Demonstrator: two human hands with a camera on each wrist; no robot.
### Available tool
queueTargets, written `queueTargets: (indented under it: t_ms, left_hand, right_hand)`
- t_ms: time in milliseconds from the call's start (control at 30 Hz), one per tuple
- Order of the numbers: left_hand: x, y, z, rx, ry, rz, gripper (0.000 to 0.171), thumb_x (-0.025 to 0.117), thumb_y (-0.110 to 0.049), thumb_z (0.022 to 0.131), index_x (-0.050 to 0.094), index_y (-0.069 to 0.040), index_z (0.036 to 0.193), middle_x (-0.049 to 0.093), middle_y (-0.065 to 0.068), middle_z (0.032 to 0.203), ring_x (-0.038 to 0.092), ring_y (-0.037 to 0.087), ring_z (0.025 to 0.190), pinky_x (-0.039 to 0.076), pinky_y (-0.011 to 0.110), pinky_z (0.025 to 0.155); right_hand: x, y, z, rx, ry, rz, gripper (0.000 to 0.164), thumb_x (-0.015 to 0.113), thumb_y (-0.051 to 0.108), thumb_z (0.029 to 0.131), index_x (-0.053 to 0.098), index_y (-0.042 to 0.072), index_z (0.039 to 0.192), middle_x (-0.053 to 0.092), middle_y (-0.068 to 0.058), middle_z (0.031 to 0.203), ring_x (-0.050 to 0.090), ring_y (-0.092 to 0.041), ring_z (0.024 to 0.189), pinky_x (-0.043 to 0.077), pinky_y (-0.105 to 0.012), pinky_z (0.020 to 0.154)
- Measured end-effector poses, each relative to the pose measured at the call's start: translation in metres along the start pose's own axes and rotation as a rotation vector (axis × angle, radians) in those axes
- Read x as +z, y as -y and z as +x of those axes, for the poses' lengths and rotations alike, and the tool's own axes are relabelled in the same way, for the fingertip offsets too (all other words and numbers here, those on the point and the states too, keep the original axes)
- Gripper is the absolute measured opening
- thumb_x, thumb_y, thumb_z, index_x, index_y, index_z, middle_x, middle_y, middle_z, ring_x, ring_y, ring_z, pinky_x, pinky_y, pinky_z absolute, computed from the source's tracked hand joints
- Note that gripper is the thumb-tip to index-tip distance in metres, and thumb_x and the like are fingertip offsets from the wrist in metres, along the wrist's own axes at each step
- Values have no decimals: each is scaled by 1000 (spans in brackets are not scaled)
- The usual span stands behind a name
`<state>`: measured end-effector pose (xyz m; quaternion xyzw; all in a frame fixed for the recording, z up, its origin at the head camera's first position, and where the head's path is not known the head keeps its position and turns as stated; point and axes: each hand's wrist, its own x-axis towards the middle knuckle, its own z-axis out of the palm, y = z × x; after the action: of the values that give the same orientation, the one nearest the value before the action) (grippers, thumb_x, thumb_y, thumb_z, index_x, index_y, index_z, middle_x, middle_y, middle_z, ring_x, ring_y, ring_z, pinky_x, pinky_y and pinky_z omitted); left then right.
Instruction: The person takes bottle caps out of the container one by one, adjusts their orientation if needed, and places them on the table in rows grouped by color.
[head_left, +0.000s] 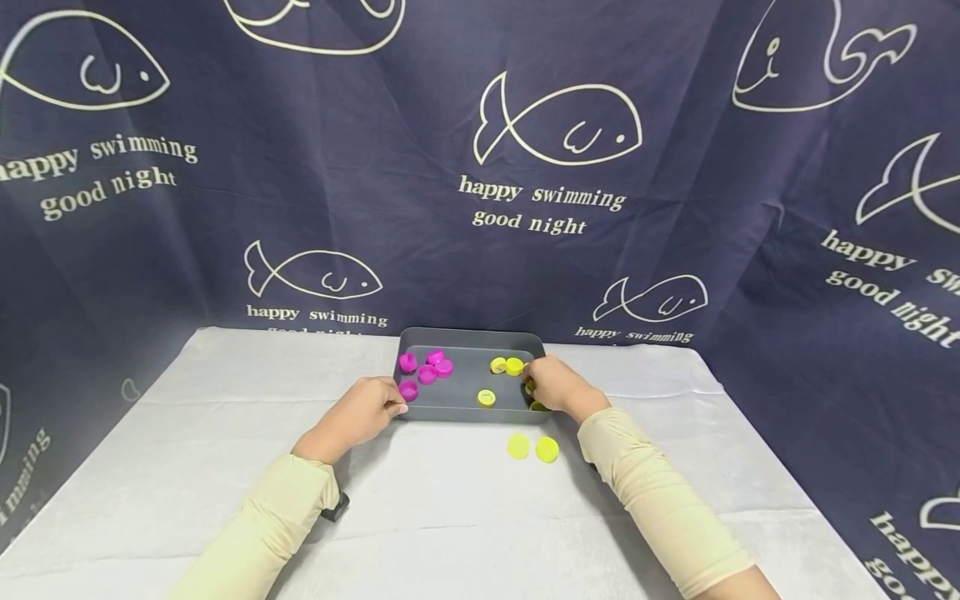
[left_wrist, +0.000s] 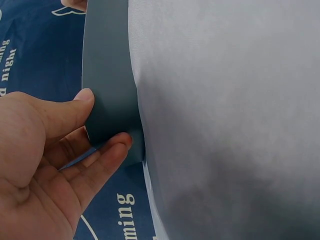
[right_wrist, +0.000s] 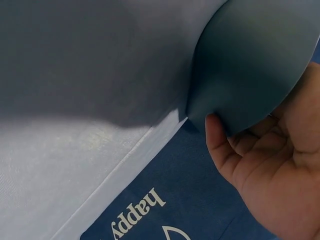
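A shallow dark grey tray [head_left: 465, 412] stands on the white-covered table. My left hand [head_left: 363, 408] pinches its near left corner, thumb [left_wrist: 86, 95] at the rim and fingers against the outer wall. At the tray's right end, my right hand [head_left: 558, 385] reaches over the rim; one finger [right_wrist: 215, 131] lies along the outside, while the fingertips inside are hidden by the wall. Several magenta bottle caps [head_left: 427, 374] lie in the left part of the tray. Yellow bottle caps [head_left: 486, 398] lie in its right part, some partly covered by my right hand.
Two yellow discs, likely caps [head_left: 547, 450], lie on the white cloth [head_left: 450, 517] in front of the tray. A dark blue curtain [head_left: 420, 167] with white fish drawings hangs behind the table and at both sides. Something small and black [head_left: 336, 507] shows under the left sleeve.
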<state>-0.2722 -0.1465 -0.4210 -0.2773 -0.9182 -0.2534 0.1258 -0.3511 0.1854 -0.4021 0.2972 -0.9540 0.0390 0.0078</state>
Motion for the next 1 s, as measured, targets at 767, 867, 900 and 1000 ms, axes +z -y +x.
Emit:
queueTargets:
  t_ms: [767, 867, 900, 1000]
  left_hand:
    - [3, 3, 0, 14, -9, -21, 5, 76, -3, 85, 76, -5, 81, 62, -6, 76, 61, 10, 73, 55, 30, 72]
    - [2, 3, 0, 15, -6, -20, 5, 76, -3, 85, 76, -5, 81, 63, -5, 76, 62, 12, 74, 55, 31, 73]
    - [2, 3, 0, 15, -6, -20, 4, 76, -3, 85, 76, -5, 81, 63, -5, 76, 63, 12, 74, 56, 32, 73]
    - [2, 3, 0, 22, -7, -15, 4, 76, -2, 85, 77, -4, 82, 64, -5, 76, 64, 13, 75, 56, 33, 74]
  right_hand:
    - [-9, 4, -27, -35, -162, 264, 21, 69, 3, 88, 74, 1, 108, 63, -7, 96, 55, -21, 84, 49, -35, 76]
    - [-11, 8, -35, -2, -192, 345, 20, 72, 5, 87, 74, 1, 106, 60, -5, 93, 55, -21, 82, 47, -32, 73]
    - [-11, 9, -37, 7, -207, 366, 19, 73, 5, 86, 74, 1, 104, 60, -5, 92, 56, -22, 82, 46, -32, 73]
    - [-10, 12, -43, 29, -258, 417, 14, 76, 6, 83, 73, 4, 97, 58, -4, 88, 57, -22, 81, 46, -32, 74]
